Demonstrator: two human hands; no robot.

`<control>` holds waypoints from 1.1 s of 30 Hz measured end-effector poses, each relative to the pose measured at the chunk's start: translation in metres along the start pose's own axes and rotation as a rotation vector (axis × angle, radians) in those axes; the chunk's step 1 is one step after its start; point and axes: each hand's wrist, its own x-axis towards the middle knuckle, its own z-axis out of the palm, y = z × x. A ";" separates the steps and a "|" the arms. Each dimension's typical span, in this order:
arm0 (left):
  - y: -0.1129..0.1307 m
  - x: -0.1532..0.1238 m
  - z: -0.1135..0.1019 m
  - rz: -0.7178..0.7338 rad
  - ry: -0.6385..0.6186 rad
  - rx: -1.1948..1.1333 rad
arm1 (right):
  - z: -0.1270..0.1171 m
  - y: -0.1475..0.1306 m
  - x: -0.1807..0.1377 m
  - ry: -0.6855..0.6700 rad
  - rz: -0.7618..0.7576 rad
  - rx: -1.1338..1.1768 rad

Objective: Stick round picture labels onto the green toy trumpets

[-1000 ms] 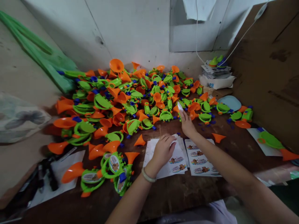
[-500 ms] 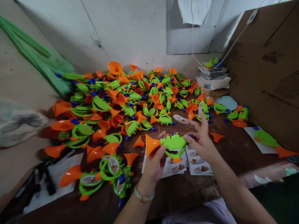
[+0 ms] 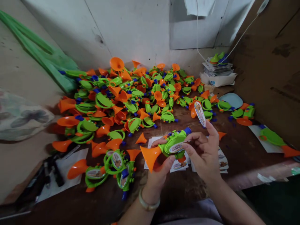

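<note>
My left hand (image 3: 158, 173) is closed around a toy trumpet (image 3: 172, 142) with an orange bell, green body and blue mouthpiece. The bell points left and towards me. My right hand (image 3: 203, 150) pinches an oval printed sticker (image 3: 176, 147) between thumb and fingers, against the lower part of the trumpet's flat oval face. A second oval sticker (image 3: 200, 113) clings to the raised index fingertip of that hand and stands upright. Beneath both hands lie sticker sheets (image 3: 179, 166), partly covered by them.
A large pile of toy trumpets (image 3: 136, 93) fills the back of the brown table (image 3: 178, 200). Several trumpets with stickers (image 3: 117, 161) lie at the left front. Black-handled tools (image 3: 55, 172) rest on paper beyond them. A cardboard sheet (image 3: 269, 62) stands at the right.
One sticker has moved from my right fingers onto the trumpet's oval face. The trumpet has tilted, its bell turning lower and nearer. The sticker on my index fingertip now faces me.
</note>
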 end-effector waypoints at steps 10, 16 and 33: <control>0.000 -0.001 -0.001 0.013 -0.007 0.115 | -0.005 -0.005 0.002 -0.068 -0.007 -0.012; 0.002 0.000 0.003 0.043 0.023 0.125 | -0.006 -0.005 0.002 -0.072 -0.021 -0.017; 0.002 -0.004 0.014 0.222 0.065 0.223 | 0.000 -0.017 0.007 0.044 -0.300 -0.464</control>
